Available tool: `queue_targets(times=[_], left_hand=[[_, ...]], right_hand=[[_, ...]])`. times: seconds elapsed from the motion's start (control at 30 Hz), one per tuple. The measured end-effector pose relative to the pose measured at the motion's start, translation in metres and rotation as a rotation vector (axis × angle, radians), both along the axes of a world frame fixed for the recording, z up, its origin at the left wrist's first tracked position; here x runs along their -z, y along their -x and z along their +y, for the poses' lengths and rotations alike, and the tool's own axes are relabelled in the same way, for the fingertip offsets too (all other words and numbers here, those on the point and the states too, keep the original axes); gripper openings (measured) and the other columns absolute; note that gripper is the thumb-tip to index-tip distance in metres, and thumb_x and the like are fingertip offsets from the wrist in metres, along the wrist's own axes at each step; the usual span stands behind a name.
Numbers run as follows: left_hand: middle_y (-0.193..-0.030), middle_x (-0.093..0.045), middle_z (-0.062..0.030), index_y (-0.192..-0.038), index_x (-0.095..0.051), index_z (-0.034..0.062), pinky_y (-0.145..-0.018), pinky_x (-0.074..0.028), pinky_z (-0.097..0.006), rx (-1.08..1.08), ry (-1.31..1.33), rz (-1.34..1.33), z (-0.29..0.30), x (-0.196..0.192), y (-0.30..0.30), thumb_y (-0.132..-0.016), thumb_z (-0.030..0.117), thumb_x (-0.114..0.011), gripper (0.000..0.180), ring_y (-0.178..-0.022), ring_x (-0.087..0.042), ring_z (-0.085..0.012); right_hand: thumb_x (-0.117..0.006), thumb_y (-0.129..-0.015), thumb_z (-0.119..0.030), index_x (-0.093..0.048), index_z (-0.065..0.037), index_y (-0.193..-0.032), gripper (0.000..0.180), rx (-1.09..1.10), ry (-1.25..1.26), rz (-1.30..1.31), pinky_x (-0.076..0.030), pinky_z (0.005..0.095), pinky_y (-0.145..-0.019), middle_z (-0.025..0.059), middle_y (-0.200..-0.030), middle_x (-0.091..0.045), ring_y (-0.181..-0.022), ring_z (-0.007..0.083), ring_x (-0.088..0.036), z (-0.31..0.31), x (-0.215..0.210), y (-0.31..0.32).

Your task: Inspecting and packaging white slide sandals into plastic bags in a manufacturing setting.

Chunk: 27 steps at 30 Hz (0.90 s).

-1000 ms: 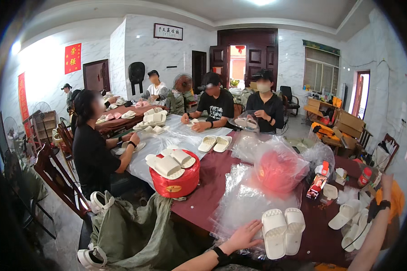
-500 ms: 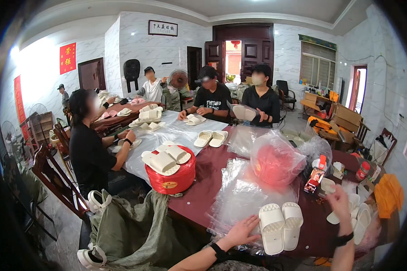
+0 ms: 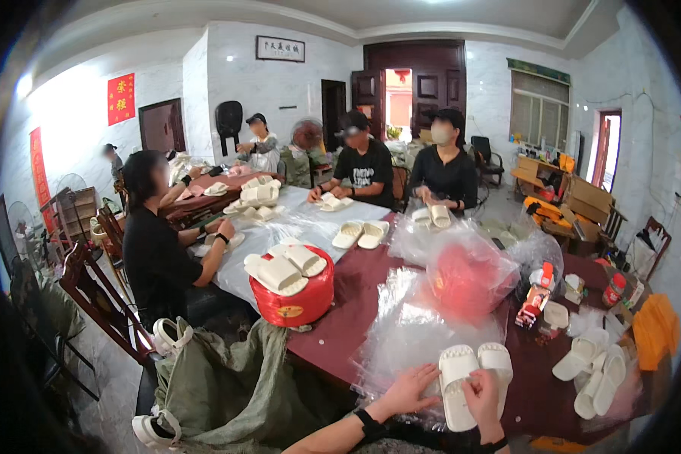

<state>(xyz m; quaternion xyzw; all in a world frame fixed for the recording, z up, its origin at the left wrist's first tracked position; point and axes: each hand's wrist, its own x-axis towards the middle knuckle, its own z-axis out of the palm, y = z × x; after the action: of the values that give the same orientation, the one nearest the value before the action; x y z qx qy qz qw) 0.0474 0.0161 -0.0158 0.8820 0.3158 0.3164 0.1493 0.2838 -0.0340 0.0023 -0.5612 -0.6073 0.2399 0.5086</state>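
A pair of cream slide sandals (image 3: pixel 457 373) lies side by side at the table's near edge, toes away from me. My left hand (image 3: pixel 410 391) rests against the left slide, fingers stretched out, on a stack of transparent plastic bags (image 3: pixel 393 333). Above the pair, my right hand (image 3: pixel 483 399) has its thumb and fingertips pinched together at the strap between the slides. Whatever is in that pinch is too small or hidden to make out. More loose cream slides (image 3: pixel 598 371) lie to the right of my right hand.
A red wrapped bundle (image 3: pixel 292 299) with slides on top stands left of the bags. A bagged red bundle (image 3: pixel 465 276), a small container (image 3: pixel 556 315) and a red-lidded jar (image 3: pixel 614 290) sit farther right. Green sacking (image 3: pixel 227 386) hangs at the near left. Several co-workers handle slides around the tables.
My right hand has come left from beside the small container to the slides' straps. My left hand stays beside the left slide. The masked co-worker's hands now hold slides lower, over the table.
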Motion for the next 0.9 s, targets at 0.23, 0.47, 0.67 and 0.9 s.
queue_targets(times=[0.23,0.47,0.67,0.9], left_hand=[[-0.144,-0.056,-0.016,-0.157,-0.03,0.0103,-0.105,-0.047,-0.04,0.171,0.585,-0.467,0.015,-0.049,0.056,-0.095,0.017,-0.071,0.075,-0.131,-0.055,-0.0242],[-0.097,-0.072,-0.0117,-0.15,-0.034,0.0012,-0.066,-0.053,-0.028,-0.65,0.08,-1.039,0.053,-0.177,0.27,-0.098,0.012,-0.062,0.06,-0.078,-0.067,-0.0141],[-0.081,-0.065,-0.009,-0.103,-0.049,0.0001,-0.054,-0.047,-0.029,-1.16,0.045,-1.28,0.054,-0.198,0.476,-0.087,0.013,-0.068,0.028,-0.064,-0.06,-0.0135],[-0.098,-0.069,-0.0039,-0.119,-0.066,0.005,-0.075,-0.053,-0.029,-0.7,0.022,-0.617,0.037,-0.183,0.257,-0.092,0.007,-0.066,0.027,-0.086,-0.062,-0.0109]], right_hand=[[-0.076,-0.079,-0.003,-0.05,-0.006,-0.087,0.027,0.108,-0.156,-0.262,-0.04,0.0326,-0.052,0.0034,-0.064,-0.047,-0.054,0.0164,-0.049,0.001,0.028,0.009],[-0.075,-0.074,-0.005,-0.056,-0.007,-0.076,0.019,0.131,-0.162,-0.33,-0.043,0.0423,-0.057,0.0086,-0.064,-0.054,-0.058,0.0289,-0.056,-0.002,-0.004,0.025],[-0.074,-0.074,-0.006,-0.056,-0.007,-0.075,0.018,0.119,-0.179,-0.32,-0.044,0.0422,-0.059,0.0079,-0.064,-0.055,-0.06,0.028,-0.057,-0.001,0.004,0.025],[-0.078,-0.076,-0.009,-0.063,-0.003,-0.082,0.017,-0.032,0.013,-0.223,-0.045,0.0299,-0.057,0.0037,-0.066,-0.059,-0.06,0.0159,-0.06,-0.009,-0.017,0.013]])
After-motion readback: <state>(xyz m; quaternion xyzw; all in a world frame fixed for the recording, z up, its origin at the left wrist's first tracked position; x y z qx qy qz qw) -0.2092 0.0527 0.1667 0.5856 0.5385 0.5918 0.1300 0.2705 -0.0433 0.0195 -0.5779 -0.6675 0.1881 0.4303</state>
